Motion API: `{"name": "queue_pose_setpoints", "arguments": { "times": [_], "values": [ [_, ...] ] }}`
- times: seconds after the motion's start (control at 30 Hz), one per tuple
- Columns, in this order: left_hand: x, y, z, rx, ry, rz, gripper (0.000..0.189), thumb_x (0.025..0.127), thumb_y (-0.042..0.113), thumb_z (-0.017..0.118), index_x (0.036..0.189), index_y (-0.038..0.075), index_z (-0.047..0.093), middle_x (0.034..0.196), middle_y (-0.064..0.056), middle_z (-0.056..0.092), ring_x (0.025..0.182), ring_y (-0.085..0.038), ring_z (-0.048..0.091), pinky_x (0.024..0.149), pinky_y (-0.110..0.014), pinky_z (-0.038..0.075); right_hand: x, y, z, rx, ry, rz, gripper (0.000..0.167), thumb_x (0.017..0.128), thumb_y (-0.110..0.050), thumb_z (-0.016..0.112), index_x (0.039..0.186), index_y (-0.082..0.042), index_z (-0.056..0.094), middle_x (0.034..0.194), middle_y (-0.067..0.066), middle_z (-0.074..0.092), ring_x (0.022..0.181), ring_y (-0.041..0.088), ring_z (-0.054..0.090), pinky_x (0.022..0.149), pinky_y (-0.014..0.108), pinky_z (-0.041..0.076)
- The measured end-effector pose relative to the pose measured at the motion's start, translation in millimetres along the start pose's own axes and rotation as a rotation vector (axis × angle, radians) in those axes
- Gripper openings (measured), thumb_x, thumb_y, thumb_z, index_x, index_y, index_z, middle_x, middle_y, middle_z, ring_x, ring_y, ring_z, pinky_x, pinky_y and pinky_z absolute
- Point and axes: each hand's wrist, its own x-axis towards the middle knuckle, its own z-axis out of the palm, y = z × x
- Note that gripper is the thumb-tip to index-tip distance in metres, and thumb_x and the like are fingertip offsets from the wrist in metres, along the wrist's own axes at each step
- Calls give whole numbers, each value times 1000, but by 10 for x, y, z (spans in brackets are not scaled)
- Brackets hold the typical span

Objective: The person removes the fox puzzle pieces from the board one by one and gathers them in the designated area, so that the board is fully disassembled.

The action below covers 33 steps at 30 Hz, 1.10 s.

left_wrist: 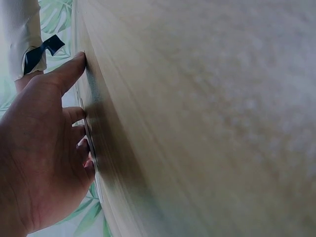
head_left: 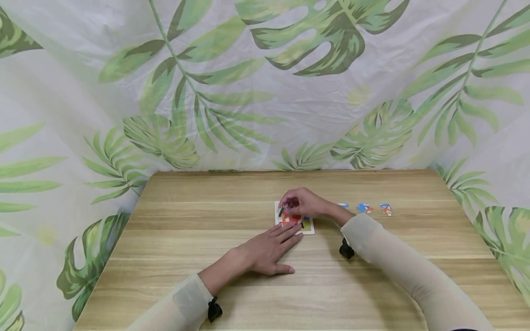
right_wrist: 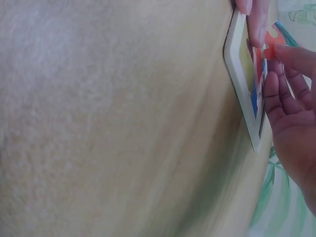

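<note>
My left hand lies with fingers straight, its fingertips pressing on the near left part of a small jigsaw puzzle in a white-rimmed tray. In the left wrist view, the thumb is spread apart from the other fingers. Over the far part of the tray, my right hand pinches a jigsaw piece between thumb and fingers. This piece is orange with a dark green edge and stands tilted up from the picture. Red, blue and yellow parts show in the tray; my hands hide much of it.
To the right of the tray, loose jigsaw pieces in blue, orange and white lie in a row: one partly behind my right wrist, another, and a third. The wooden table ends at a leaf-patterned curtain.
</note>
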Motion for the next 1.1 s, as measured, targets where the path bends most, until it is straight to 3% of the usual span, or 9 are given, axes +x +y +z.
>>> {"name": "queue_pose_setpoints", "arguments": {
  "times": [0.5, 0.97, 1.1],
  "values": [
    [16, -6, 8, -12, 14, 6, 88, 106, 64, 46, 171, 12, 18, 179, -9, 6, 165, -24, 4, 133, -41, 14, -77, -28, -123, 74, 21, 28, 24, 97, -2, 75, 121, 1, 76, 104, 7, 75, 95, 17, 68, 84, 27, 58],
    [18, -15, 14, -33, 13, 8, 89, 106, 65, 45, 171, 11, 16, 179, -9, 3, 165, -25, 4, 133, -44, 14, -354, -43, -332, 76, -13, 44, 30, 95, 3, 74, 125, 10, 71, 102, 12, 76, 93, 17, 71, 82, 25, 59],
    [24, -13, 11, -34, 18, 8, 89, 106, 65, 46, 171, 11, 17, 179, -9, 4, 165, -24, 4, 133, -44, 15, -458, -36, -374, 103, -19, 81, 30, 96, 3, 73, 125, 10, 70, 100, 13, 76, 91, 18, 71, 79, 24, 59]
  ]
}}
